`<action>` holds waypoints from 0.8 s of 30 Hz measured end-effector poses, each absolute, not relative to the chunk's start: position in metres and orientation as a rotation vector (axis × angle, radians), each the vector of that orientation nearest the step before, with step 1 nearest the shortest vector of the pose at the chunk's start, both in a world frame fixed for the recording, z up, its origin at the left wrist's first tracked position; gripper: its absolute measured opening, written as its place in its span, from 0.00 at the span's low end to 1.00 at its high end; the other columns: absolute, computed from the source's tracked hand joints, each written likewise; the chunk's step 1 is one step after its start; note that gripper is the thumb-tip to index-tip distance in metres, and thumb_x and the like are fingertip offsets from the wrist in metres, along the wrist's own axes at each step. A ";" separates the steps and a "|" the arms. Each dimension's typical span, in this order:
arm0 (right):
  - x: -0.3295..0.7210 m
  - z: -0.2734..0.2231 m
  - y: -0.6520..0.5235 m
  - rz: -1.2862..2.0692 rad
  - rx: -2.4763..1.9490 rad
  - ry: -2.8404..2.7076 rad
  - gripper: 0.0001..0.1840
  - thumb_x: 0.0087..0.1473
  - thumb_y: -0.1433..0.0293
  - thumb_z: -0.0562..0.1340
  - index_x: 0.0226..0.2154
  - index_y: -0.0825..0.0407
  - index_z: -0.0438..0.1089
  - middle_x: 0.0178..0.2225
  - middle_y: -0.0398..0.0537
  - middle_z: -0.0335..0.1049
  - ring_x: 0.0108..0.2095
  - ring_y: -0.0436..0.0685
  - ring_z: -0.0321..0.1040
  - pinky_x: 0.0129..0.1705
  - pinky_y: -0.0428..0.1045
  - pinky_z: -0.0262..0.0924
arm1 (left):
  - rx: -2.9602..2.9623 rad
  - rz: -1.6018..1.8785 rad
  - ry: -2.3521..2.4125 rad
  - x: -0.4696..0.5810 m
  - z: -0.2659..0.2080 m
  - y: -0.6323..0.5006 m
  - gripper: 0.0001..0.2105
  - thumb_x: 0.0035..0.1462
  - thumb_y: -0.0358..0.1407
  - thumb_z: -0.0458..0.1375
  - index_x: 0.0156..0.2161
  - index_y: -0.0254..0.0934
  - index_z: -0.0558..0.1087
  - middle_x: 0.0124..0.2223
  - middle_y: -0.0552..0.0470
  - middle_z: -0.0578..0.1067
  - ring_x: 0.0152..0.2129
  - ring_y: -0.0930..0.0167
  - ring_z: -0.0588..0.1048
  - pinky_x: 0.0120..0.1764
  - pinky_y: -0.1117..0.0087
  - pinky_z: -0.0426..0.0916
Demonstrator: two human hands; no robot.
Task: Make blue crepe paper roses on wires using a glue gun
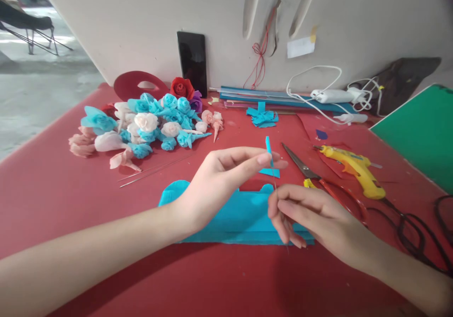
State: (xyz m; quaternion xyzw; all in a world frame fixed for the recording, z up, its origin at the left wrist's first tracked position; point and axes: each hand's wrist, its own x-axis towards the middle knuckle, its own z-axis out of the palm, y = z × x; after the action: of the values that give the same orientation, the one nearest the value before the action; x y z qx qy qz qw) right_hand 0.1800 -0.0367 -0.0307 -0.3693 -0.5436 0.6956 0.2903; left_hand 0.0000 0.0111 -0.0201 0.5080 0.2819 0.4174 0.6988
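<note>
My left hand (233,168) pinches a narrow blue paper strip (268,146) between thumb and forefinger. The strip sits at the upper end of a thin wire (275,180); whether it is wrapped around the wire or just pressed on it, I cannot tell. Lower down, my right hand (304,211) is closed on that wire, which runs down past its fingers. Beneath both hands lies folded blue crepe paper (230,218) with cut, curved edges. A small blue paper piece (272,172) is partly hidden behind the left fingertips.
Scissors (307,171) and a yellow glue gun (354,168) lie to the right. Paper flowers (146,122) are heaped at the left, near loose wires (152,171). Blue scraps (262,116) lie farther back. A phone (193,62) leans on the wall beside a white power strip (331,95).
</note>
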 end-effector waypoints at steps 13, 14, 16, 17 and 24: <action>0.178 -0.027 -0.040 1.832 -1.070 -1.518 0.14 0.62 0.61 0.53 0.33 0.52 0.67 0.24 0.40 0.67 0.21 0.43 0.53 0.23 0.40 0.49 | 1.346 0.937 0.675 -0.001 -0.022 0.005 0.05 0.53 0.34 0.62 0.27 0.40 0.78 0.28 0.59 0.80 0.32 0.74 0.77 0.37 0.77 0.72; 0.178 -0.025 -0.041 1.805 -1.075 -1.539 0.14 0.62 0.61 0.53 0.32 0.51 0.68 0.23 0.40 0.66 0.21 0.43 0.53 0.23 0.40 0.50 | 1.375 0.943 0.675 -0.001 -0.021 0.003 0.05 0.52 0.35 0.62 0.26 0.40 0.78 0.27 0.59 0.80 0.33 0.73 0.78 0.38 0.76 0.72; 0.179 -0.023 -0.043 1.748 -1.087 -1.578 0.13 0.62 0.62 0.54 0.33 0.50 0.69 0.25 0.40 0.67 0.23 0.44 0.54 0.25 0.41 0.51 | 1.451 0.945 0.683 -0.002 -0.020 -0.001 0.05 0.51 0.36 0.63 0.26 0.40 0.78 0.27 0.58 0.79 0.38 0.71 0.77 0.44 0.73 0.71; 0.180 -0.022 -0.044 1.693 -1.097 -1.625 0.12 0.62 0.63 0.54 0.33 0.49 0.69 0.25 0.40 0.67 0.24 0.44 0.55 0.25 0.41 0.51 | 1.488 0.952 0.676 -0.002 -0.018 -0.003 0.05 0.52 0.36 0.62 0.26 0.39 0.78 0.26 0.58 0.79 0.39 0.71 0.77 0.46 0.73 0.70; 0.183 -0.013 -0.045 1.090 -1.025 -2.118 0.10 0.63 0.69 0.52 0.31 0.47 0.65 0.27 0.36 0.66 0.27 0.44 0.61 0.32 0.39 0.57 | 1.660 0.977 0.481 -0.005 -0.006 -0.008 0.01 0.49 0.26 0.63 0.28 0.32 0.77 0.31 0.51 0.80 0.33 0.71 0.77 0.44 0.68 0.71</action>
State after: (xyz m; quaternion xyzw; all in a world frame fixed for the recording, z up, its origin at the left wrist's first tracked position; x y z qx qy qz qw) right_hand 0.1830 -0.0445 -0.0134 -0.3806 -0.7862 0.4045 0.2709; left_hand -0.0048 -0.0077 -0.0064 0.7003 0.2027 0.4120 0.5466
